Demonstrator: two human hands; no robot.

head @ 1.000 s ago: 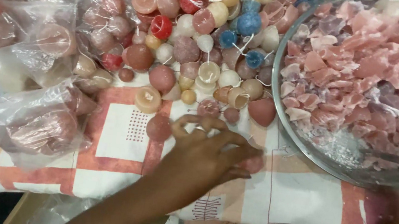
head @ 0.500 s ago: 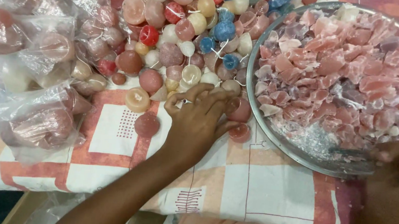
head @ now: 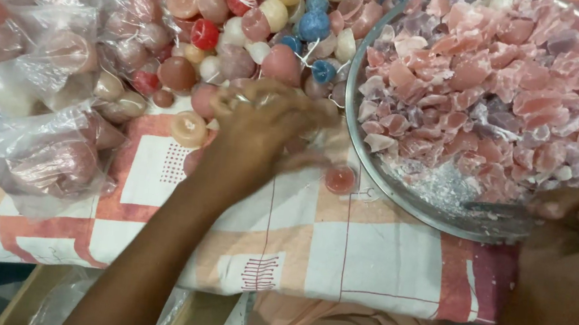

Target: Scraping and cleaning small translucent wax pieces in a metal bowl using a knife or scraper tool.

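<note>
With the left hand [head: 265, 120] curled, blurred, among the loose candles [head: 247, 27], grip undeterminable, neighbours could be knocked off the cloth [head: 336, 262].

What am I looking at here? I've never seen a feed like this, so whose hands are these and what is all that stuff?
This is one camera worn on a person's head, looking down at their own bare hands. The left hand reaches into a pile of small round wax candles, pink, red, cream and blue; whether it grips one is blurred. The right hand rests at the rim of a metal bowl full of pink wax chunks. Clear plastic bags of candles lie to the left, all on a patterned cloth.
</note>
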